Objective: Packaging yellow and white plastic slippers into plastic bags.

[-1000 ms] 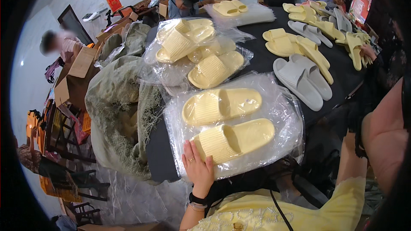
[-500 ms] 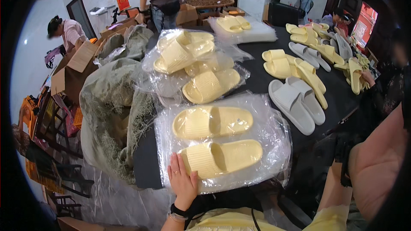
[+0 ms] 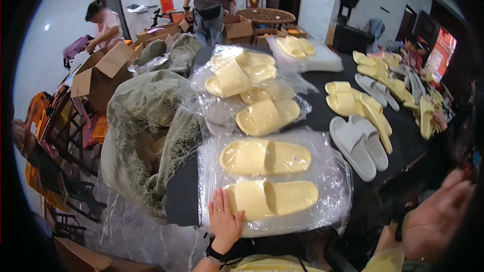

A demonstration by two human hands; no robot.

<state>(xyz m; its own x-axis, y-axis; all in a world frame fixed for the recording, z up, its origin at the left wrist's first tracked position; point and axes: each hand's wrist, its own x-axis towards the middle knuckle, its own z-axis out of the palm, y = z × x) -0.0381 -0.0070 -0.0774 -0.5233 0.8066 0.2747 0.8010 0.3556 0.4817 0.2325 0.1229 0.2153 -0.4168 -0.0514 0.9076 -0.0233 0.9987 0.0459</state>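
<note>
My left hand lies flat on the clear plastic bags, fingers stretched out against the toe end of a yellow slipper. Another yellow slipper lies parallel, just beyond it. Both rest on or in the top clear plastic bag of a stack at the near table edge; I cannot tell whether they are fully inside. My right hand is raised off to the right, away from the slippers, a dark band at its wrist. Its fingers are blurred, so their grip is unclear.
Bagged yellow slippers pile up behind the stack. Grey slippers and loose yellow ones lie to the right on the black table. A big green woven sack stands left. Two people stand beyond, near cardboard boxes.
The view has shifted, so the table scene sits further right and lower. My left hand stays at the slipper. My right hand has moved lower, and the person at far left has straightened somewhat.
</note>
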